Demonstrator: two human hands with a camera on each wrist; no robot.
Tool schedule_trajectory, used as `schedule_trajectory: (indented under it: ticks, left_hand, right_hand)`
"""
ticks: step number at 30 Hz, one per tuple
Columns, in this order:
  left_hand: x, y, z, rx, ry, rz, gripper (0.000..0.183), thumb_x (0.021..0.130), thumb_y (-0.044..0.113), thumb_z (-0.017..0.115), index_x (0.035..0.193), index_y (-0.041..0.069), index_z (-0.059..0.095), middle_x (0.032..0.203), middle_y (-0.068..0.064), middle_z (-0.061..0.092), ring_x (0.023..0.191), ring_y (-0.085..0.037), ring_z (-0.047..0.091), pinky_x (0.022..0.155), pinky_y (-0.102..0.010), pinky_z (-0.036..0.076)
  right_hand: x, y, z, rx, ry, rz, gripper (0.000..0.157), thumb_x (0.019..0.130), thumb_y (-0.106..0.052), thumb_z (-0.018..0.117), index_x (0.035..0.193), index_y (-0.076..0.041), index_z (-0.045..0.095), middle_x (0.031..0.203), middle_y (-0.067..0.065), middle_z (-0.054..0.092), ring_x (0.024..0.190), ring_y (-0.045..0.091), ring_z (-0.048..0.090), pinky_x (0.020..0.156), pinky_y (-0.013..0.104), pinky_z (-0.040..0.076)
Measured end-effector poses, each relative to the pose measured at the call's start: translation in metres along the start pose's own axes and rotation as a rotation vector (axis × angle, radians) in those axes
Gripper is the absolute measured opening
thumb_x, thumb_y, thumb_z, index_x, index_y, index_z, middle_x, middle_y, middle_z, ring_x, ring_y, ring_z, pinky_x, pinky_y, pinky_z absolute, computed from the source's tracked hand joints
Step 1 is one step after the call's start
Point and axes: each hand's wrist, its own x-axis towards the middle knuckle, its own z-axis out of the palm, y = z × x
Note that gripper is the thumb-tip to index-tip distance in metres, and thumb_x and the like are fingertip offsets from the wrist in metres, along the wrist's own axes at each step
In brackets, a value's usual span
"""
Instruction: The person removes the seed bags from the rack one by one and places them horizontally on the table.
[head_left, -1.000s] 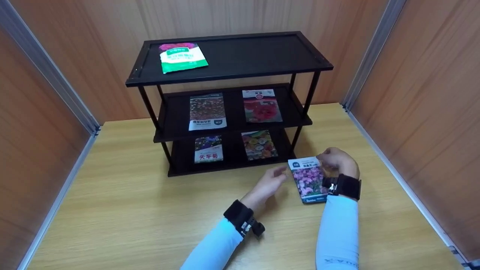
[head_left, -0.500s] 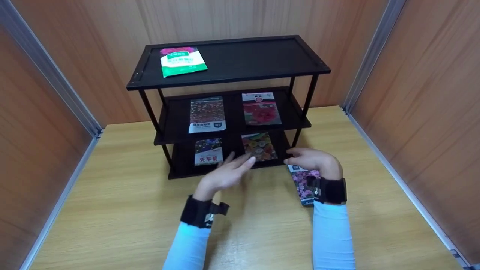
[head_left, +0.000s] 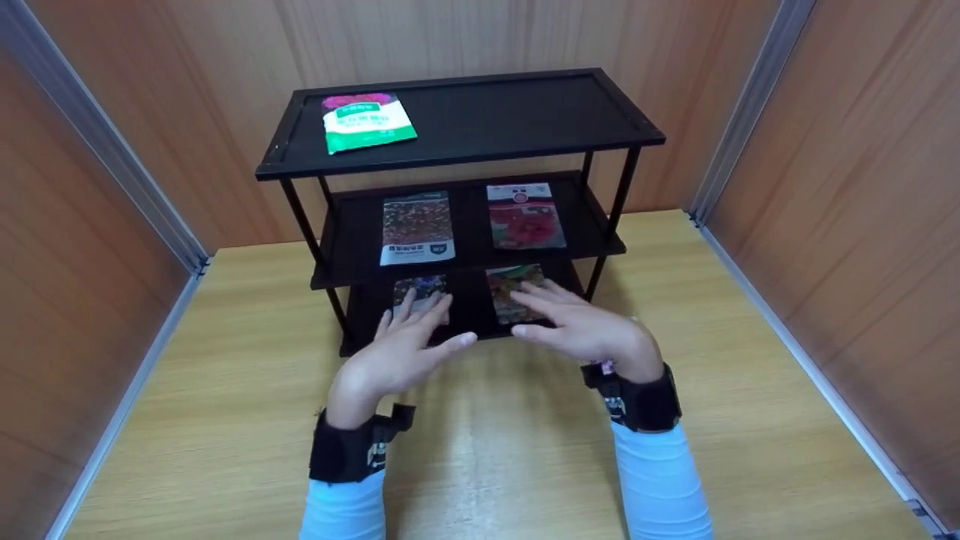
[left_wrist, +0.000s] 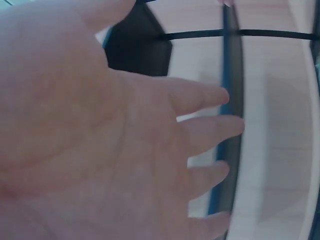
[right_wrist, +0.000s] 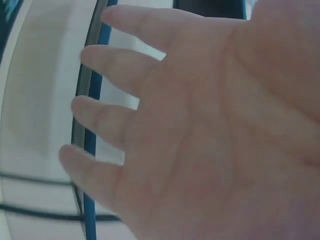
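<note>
Both hands hover in front of the black three-tier shelf (head_left: 480, 124), palms away from me and fingers spread, holding nothing. My left hand (head_left: 394, 356) partly covers a seed packet with blue flowers (head_left: 420, 286) on the bottom tier. My right hand (head_left: 585, 326) overlaps a seed packet with yellow and orange flowers (head_left: 504, 304) beside it. Behind the right wrist, a sliver of the purple-flower seed packet (head_left: 606, 366) shows; the rest is hidden. In the wrist views the left palm (left_wrist: 100, 140) and right palm (right_wrist: 200, 115) fill most of the picture.
On the middle tier lie a seed packet with small reddish flowers (head_left: 417, 225) and one with a red flower (head_left: 526, 217). A green-and-white packet (head_left: 367, 124) lies on the top tier at left. Wooden walls (head_left: 847, 195) enclose the wooden tabletop (head_left: 480, 465) on both sides and behind.
My right hand has left the purple-flower packet and moved left, its fingers spreading. The left hand has swung left from near that packet to the shelf's lower left. The packets have stayed in place.
</note>
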Motion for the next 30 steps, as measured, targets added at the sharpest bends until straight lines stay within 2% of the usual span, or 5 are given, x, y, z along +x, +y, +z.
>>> schedule_trajectory:
  ticks: [8, 15, 23, 27, 30]
  left_hand:
    - [-0.028, 0.004, -0.018, -0.031, 0.115, 0.02, 0.095, 0.105, 0.074, 0.05, 0.175, 0.017, 0.018, 0.185, -0.009, 0.016, 0.174, -0.037, -0.001, 0.138, -0.068, 0.005]
    - [-0.048, 0.012, -0.025, -0.058, 0.226, 0.105, 0.089, 0.108, 0.067, 0.05, 0.176, 0.02, 0.016, 0.185, -0.004, 0.013, 0.174, -0.03, -0.007, 0.14, -0.065, -0.001]
    - [-0.045, 0.017, -0.073, 0.109, 0.423, 0.295, 0.085, 0.11, 0.053, 0.059, 0.176, 0.023, 0.016, 0.185, -0.001, 0.008, 0.174, -0.031, -0.007, 0.14, -0.062, -0.006]
    - [-0.031, 0.02, -0.109, 0.172, 0.529, 0.283, 0.083, 0.111, 0.058, 0.052, 0.176, 0.019, 0.018, 0.185, -0.006, 0.01, 0.174, -0.034, -0.006, 0.14, -0.063, -0.005]
    - [-0.018, 0.023, -0.132, 0.222, 0.55, 0.221, 0.085, 0.111, 0.067, 0.043, 0.176, 0.019, 0.017, 0.186, -0.006, 0.011, 0.174, -0.033, -0.006, 0.141, -0.061, -0.005]
  right_hand:
    - [-0.003, -0.022, 0.004, 0.077, 0.131, -0.187, 0.064, 0.116, -0.051, 0.042, 0.174, -0.027, 0.027, 0.185, 0.004, 0.017, 0.174, 0.033, 0.002, 0.14, 0.066, 0.007]
    - [-0.012, -0.034, 0.0, 0.126, 0.283, -0.348, 0.06, 0.117, -0.039, 0.047, 0.173, -0.027, 0.029, 0.184, 0.003, 0.023, 0.174, 0.03, 0.01, 0.139, 0.065, 0.014]
    - [-0.002, -0.067, -0.049, 0.012, 0.419, -0.619, 0.06, 0.116, -0.034, 0.05, 0.17, -0.013, 0.036, 0.18, 0.01, 0.032, 0.171, 0.029, 0.024, 0.141, 0.054, 0.018]
    - [0.013, -0.089, -0.084, -0.041, 0.505, -0.541, 0.056, 0.116, -0.029, 0.049, 0.17, -0.016, 0.038, 0.179, 0.007, 0.035, 0.171, 0.029, 0.024, 0.142, 0.051, 0.018]
    - [0.027, -0.106, -0.107, -0.109, 0.494, -0.41, 0.056, 0.118, -0.037, 0.044, 0.17, -0.021, 0.037, 0.18, 0.004, 0.033, 0.172, 0.029, 0.021, 0.142, 0.051, 0.015]
